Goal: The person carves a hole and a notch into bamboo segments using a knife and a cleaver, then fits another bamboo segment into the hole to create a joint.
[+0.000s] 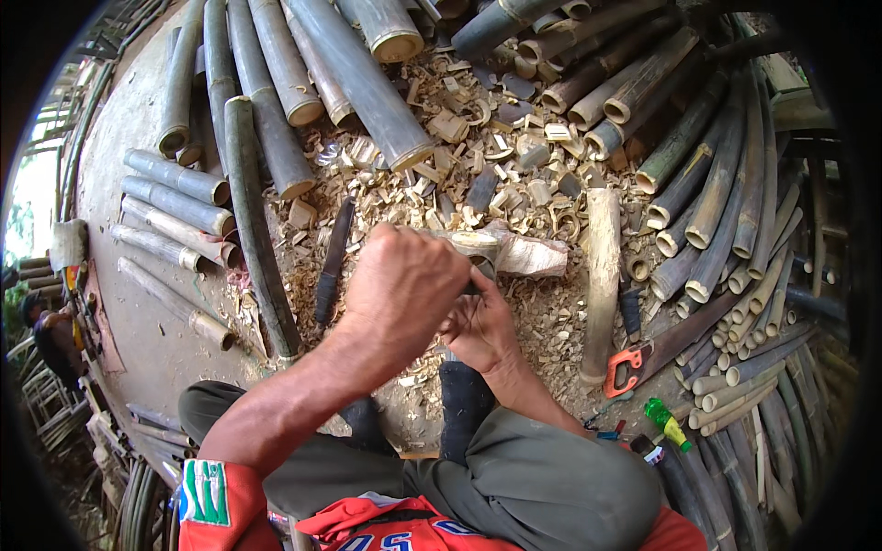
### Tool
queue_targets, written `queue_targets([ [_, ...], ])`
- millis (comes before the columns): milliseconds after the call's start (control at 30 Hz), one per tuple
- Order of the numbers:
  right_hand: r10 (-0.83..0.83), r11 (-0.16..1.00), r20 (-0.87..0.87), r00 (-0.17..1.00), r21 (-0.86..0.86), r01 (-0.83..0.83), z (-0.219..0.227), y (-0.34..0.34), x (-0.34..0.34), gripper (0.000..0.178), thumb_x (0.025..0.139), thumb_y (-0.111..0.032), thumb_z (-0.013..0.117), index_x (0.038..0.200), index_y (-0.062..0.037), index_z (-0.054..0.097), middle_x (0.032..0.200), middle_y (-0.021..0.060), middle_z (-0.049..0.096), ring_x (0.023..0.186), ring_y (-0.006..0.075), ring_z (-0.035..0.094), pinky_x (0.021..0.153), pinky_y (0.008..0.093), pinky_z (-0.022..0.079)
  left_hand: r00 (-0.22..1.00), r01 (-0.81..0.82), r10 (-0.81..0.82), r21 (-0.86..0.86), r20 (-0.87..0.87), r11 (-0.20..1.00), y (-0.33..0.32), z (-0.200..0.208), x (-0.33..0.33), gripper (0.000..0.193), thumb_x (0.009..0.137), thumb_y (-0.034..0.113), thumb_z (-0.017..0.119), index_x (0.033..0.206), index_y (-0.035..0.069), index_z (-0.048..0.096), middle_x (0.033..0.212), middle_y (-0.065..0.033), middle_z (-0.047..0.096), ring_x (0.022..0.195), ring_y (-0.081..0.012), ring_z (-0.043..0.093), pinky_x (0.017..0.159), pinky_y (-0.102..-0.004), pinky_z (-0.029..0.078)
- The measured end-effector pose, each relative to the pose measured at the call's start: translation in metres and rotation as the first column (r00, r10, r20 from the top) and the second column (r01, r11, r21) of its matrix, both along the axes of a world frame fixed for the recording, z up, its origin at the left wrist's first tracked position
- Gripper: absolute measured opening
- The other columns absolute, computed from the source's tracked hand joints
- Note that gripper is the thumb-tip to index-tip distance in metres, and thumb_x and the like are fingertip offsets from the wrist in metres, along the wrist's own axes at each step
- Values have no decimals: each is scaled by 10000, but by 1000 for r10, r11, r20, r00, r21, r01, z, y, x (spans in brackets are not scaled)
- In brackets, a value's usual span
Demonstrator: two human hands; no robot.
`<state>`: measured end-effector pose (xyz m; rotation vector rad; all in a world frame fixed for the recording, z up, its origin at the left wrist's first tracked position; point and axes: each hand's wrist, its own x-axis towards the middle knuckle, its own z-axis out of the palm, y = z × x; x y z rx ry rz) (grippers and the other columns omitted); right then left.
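Note:
In front of my lap, my left hand [404, 275] is closed in a fist with its back up; whatever it grips is hidden. Just beside and below it, my right hand [482, 329] curls its fingers around a short bamboo piece [484, 267], whose rounded end shows between the hands. Behind them a pale chopped wood block [533, 255] lies on the shavings. To the left rests a long dark knife [334, 262] with a wrapped handle. A light peeled bamboo length [602, 285] lies to the right.
Bamboo chips [524, 174] cover the ground ahead. Bamboo poles [363, 83] point inward from the far side, with more cut poles [717, 184] piled right. An orange-handled saw [627, 369] and a green bottle [663, 421] lie right. Short bamboo tubes [179, 204] lie left.

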<state>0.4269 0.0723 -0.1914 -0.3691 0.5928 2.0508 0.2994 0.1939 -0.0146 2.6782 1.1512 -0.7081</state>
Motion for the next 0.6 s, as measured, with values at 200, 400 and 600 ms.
queue_targets([
  [200, 250, 950, 697, 672, -42, -309, 47, 16, -19, 248, 1060, -261, 618, 1181, -54, 682, 1096, 117, 737, 866, 209, 747, 636, 364, 645, 617, -635, 780, -518, 107, 573, -55, -43, -89, 299, 693, 178, 858, 909, 2, 749, 785, -150, 749, 742, -295, 753, 754, -419, 588],
  [400, 118, 992, 453, 884, -20, -122, 54, 21, -6, 278, 1078, -247, 584, 1217, -21, 666, 1122, 106, 740, 948, 207, 751, 724, 371, 669, 867, -420, 461, -222, 190, 880, -5, -5, -49, 159, 728, 147, 788, 759, 11, 711, 716, -170, 715, 684, -332, 735, 692, -458, 574],
  [600, -3, 1000, 100, 995, 12, 2, 38, -4, 3, 370, 1116, -331, 513, 1292, -28, 632, 1235, 114, 716, 1210, 239, 670, 1076, 470, 542, 983, -124, 136, -99, 127, 987, -27, 2, -9, 157, 888, 157, 746, 812, 34, 684, 742, -94, 738, 671, -221, 733, 597, -408, 550],
])
